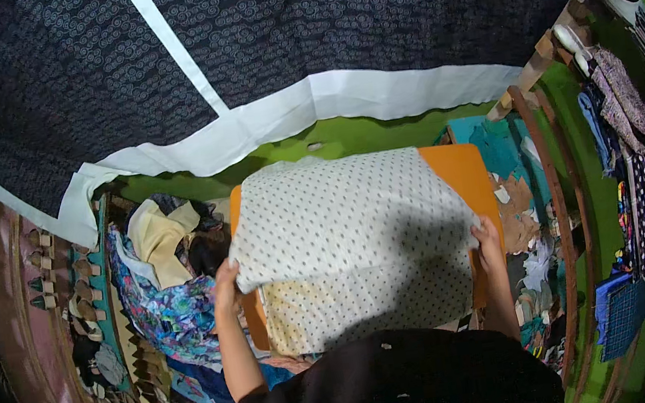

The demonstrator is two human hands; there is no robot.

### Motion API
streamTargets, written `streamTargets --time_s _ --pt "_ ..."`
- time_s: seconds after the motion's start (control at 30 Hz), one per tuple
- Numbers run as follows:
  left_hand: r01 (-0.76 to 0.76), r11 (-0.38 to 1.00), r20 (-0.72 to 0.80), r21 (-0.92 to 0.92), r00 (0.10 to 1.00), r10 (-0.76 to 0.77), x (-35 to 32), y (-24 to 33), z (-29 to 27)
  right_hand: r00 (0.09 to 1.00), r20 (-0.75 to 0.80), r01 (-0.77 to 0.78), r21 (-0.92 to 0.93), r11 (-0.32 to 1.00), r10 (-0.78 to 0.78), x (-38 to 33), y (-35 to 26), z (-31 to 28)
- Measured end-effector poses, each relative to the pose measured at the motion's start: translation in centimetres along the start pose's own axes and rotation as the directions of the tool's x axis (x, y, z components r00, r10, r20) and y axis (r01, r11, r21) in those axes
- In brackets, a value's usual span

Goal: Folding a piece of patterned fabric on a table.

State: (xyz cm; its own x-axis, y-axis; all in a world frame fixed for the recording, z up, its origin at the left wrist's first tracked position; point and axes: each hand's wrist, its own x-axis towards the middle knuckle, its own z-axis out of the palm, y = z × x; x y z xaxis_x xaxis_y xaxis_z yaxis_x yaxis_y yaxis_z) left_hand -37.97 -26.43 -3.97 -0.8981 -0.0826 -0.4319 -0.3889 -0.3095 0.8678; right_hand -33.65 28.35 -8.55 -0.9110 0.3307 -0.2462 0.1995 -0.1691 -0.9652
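Note:
A white cloth with a small dark dotted print (332, 216) covers most of an orange table (466, 176). Its upper layer is folded over, and the fold edge runs across between my hands. Below that edge lies more of the same cloth, with a yellowish stain at its left. My left hand (226, 288) grips the left end of the fold, fingers closed on the fabric. At the right end, my right hand (488, 242) pinches the cloth's other corner. A shadow falls over the cloth's right half.
Left of the table is a heap of clothes, with a blue floral fabric (171, 309) and a cream cloth (162, 237). Shoes stand on a rack (84, 291) farther left. A wooden rail (556, 237) runs along the right, beside hanging clothes (624, 100). A dark patterned curtain (364, 15) hangs ahead.

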Motion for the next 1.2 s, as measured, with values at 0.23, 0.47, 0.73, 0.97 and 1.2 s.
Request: streamTargets --time_s 0.23,0.47,0.73,0.97,1.2 --pt "0.276 0.739 -0.137 0.615 0.96 -0.244 -4.1 -9.0 -7.0 0.97 -0.068 -0.212 -0.704 0.678 0.232 -3.8 5.4 -2.8" --pt "0.101 0.458 -0.251 0.883 0.927 0.28 5.3 -3.1 2.4 0.958 -0.128 0.125 -0.623 0.772 -0.258 10.7 10.6 5.0" --pt "-0.019 0.272 -0.032 0.962 0.983 0.183 9.3 -5.1 3.8 0.985 -0.009 0.085 -0.844 0.53 -0.171 7.2 2.4 14.0" --pt "-0.36 0.033 0.283 0.933 0.784 0.553 -6.4 -9.0 1.1 0.848 0.183 0.283 -0.95 0.132 -0.497 -5.8 6.6 4.5" --pt "-0.398 -0.031 0.394 0.917 0.888 0.238 -15.1 -18.1 -1.5 0.958 0.096 0.171 -0.948 0.268 -0.271 -16.2 12.8 -1.4"
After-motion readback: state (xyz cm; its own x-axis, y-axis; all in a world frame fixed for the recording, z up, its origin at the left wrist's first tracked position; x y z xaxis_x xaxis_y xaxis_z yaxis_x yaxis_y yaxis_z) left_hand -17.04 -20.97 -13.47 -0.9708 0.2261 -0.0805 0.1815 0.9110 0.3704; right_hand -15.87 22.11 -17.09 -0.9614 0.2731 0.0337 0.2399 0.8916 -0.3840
